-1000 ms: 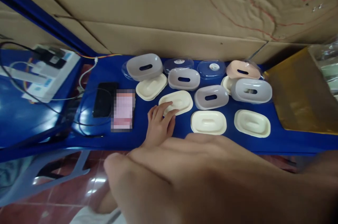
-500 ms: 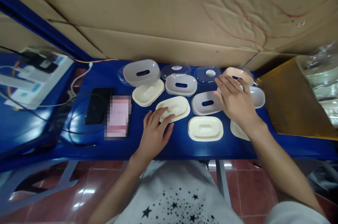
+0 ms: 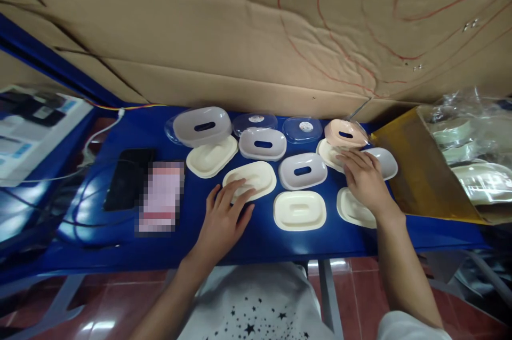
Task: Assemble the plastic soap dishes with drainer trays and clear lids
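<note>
My left hand (image 3: 226, 214) has its fingers spread, and the fingertips rest over the near-left edge of a cream oval plastic base (image 3: 264, 173). It grips nothing. My right hand (image 3: 366, 180) lies palm down with fingers stretched out, over another cream oval base (image 3: 330, 153) and beside a grey oval dish (image 3: 386, 163), both partly hidden by it. Under its wrist is a further cream base (image 3: 352, 206). Between my hands sit a cream base (image 3: 300, 211) and a grey slotted dish (image 3: 303, 172). A peach slotted dish (image 3: 346, 133) stands just beyond my right hand.
Clear lids (image 3: 302, 129) with round stickers and more slotted dishes (image 3: 204, 126) line the back of the blue table (image 3: 240, 246). Left are a dark phone (image 3: 128, 180), a blurred-screen phone (image 3: 162, 196) and cables. A carton (image 3: 416, 169) with plastic-wrapped pieces stands right. Cardboard (image 3: 200, 20) rises behind.
My right hand has drawn back from the peach dish toward me, uncovering it and a cream base. My left hand stays on the same cream base. The camera view has shifted.
</note>
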Motion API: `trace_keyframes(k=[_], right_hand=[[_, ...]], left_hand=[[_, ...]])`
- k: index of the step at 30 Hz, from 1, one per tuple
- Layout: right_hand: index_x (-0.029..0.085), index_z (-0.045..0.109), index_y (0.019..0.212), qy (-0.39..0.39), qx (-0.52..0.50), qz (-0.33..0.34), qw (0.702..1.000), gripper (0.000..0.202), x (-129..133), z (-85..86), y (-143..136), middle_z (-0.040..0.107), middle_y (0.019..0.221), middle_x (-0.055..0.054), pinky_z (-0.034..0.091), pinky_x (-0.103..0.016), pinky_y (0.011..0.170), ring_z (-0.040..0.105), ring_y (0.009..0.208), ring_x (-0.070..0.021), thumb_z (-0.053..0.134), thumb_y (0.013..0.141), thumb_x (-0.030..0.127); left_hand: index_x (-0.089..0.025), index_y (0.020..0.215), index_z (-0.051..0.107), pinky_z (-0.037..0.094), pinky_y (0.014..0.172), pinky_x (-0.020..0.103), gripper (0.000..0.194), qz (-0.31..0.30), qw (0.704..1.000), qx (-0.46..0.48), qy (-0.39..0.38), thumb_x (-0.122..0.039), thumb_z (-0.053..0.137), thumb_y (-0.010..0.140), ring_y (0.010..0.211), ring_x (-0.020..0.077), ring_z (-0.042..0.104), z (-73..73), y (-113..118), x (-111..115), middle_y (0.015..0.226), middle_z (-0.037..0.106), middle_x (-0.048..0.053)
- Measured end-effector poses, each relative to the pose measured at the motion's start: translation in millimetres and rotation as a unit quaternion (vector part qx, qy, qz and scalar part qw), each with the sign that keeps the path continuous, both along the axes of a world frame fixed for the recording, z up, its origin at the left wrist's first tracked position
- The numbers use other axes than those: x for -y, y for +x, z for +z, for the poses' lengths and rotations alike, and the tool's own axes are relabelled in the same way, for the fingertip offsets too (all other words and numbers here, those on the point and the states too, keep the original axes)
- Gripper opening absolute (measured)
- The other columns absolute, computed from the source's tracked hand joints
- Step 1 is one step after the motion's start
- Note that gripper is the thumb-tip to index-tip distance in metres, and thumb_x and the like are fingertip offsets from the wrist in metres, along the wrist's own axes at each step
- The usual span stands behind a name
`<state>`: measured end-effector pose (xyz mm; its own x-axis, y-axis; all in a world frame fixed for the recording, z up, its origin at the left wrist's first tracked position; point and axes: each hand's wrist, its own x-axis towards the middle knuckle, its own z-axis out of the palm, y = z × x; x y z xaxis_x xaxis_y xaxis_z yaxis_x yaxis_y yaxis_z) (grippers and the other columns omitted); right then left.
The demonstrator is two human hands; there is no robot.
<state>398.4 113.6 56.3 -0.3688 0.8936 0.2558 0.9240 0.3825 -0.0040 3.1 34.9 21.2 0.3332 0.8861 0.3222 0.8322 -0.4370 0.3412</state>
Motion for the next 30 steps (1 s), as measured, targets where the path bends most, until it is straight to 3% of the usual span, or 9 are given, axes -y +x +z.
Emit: trace_keyframes(k=[6,14,17,19,23,26,30], right_hand=[[0.022,0.071,0.137,0.010,0.019,-0.004,1.000,0.035,8.2,-9.5,-5.5,0.075,0.141,-0.011,0.026,-0.064,0.125,0.061,0.141,-0.0353,0.048,0.110,0.025],[0.027,0.079,0.112,-0.002,0.006,0.028,1.000,0.032,31.5,-1.5,12.8,0.075,0.142,-0.005,0.023,-0.067,0.130,0.060,0.145,-0.0333,0.051,0.104,0.013],[0.025,0.075,0.127,0.011,-0.017,0.047,0.999,0.036,44.7,9.8,-6.8,0.072,0.147,-0.007,0.025,-0.063,0.132,0.059,0.146,-0.0329,0.053,0.103,0.010],[0.024,0.068,0.140,-0.008,-0.052,0.094,0.994,0.040,54.2,14.3,-32.1,0.071,0.149,-0.007,0.027,-0.059,0.133,0.060,0.146,-0.0303,0.054,0.105,0.012],[0.023,0.059,0.152,-0.046,-0.085,0.147,0.984,0.044,63.3,8.4,-77.7,0.069,0.151,-0.008,0.030,-0.054,0.131,0.063,0.143,-0.0266,0.055,0.109,0.019],[0.024,0.058,0.154,-0.051,-0.078,0.147,0.985,0.044,59.7,-2.0,-85.6,0.072,0.147,-0.007,0.029,-0.054,0.131,0.064,0.141,-0.0262,0.054,0.110,0.019],[0.027,0.057,0.156,-0.043,-0.088,0.136,0.986,0.049,59.4,-9.4,-75.4,0.072,0.146,-0.006,0.031,-0.055,0.129,0.064,0.140,-0.0272,0.055,0.109,0.015]], left_hand=[[-0.025,0.144,0.059,0.051,0.108,0.056,0.038,0.014,1.000,-0.010,0.000,-0.024,0.064,0.106,0.118,0.0327,0.069,0.0,-2.8,-1.8,0.135,0.069,0.015],[-0.025,0.135,0.063,0.043,0.117,0.061,0.029,-0.039,0.999,-0.023,-0.020,-0.018,0.058,0.108,0.132,0.0319,0.065,9.2,-18.7,4.1,0.142,0.066,0.014],[-0.025,0.136,0.062,0.040,0.120,0.062,0.031,-0.041,0.999,-0.021,-0.025,-0.015,0.056,0.107,0.136,0.0318,0.063,15.6,-16.2,6.2,0.146,0.064,0.014],[-0.025,0.140,0.060,0.038,0.123,0.062,0.034,-0.045,0.998,-0.012,-0.034,-0.015,0.056,0.107,0.141,0.0311,0.059,19.9,-10.3,6.8,0.149,0.062,0.014],[-0.024,0.140,0.061,0.039,0.122,0.061,0.033,-0.048,0.998,-0.016,-0.030,-0.019,0.058,0.108,0.141,0.0321,0.059,22.9,0.2,4.8,0.149,0.064,0.013],[-0.023,0.129,0.066,0.040,0.120,0.061,0.025,-0.049,0.998,-0.033,-0.015,-0.015,0.057,0.107,0.135,0.0322,0.064,21.0,-1.1,3.3,0.146,0.067,0.012],[-0.022,0.122,0.068,0.040,0.119,0.060,0.019,-0.058,0.998,-0.031,-0.024,-0.015,0.059,0.107,0.134,0.0321,0.065,20.5,-11.2,8.7,0.147,0.067,0.012]])
